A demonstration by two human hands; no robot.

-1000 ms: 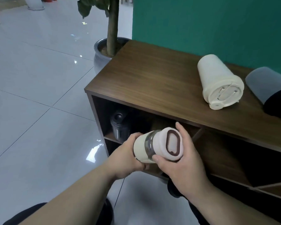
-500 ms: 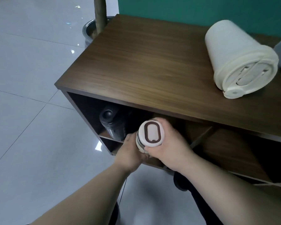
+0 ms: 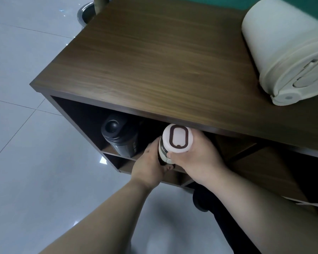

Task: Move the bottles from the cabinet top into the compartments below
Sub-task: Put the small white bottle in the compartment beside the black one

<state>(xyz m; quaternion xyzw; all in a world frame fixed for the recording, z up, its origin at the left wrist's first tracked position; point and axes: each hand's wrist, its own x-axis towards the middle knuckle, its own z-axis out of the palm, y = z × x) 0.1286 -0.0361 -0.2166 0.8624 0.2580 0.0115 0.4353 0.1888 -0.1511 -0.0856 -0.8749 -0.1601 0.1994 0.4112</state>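
Both hands hold one small cream bottle [image 3: 170, 146] at the mouth of the upper-left compartment [image 3: 92, 118], just under the front edge of the cabinet top [image 3: 154, 57]. Its long axis runs into the opening, with the pale lid and its brown oval ring facing out toward the person. The left hand [image 3: 151, 165] is wrapped around the body from the left; the right hand [image 3: 198, 158] is closed around the lid end, thumb against the lid's lower rim.

Against the frame half a second back, the bottle sits closer under the top's edge, and the view has drawn nearer to the cabinet.

I count three bottles: the one being held, a black bottle [image 3: 119, 137] already standing in the same compartment just to the left of it, and a large cream bottle [image 3: 285, 50] lying on its side on the cabinet top at the far right, lid toward the front. How deep the held bottle reaches is hard to say, as the hands cover most of it.
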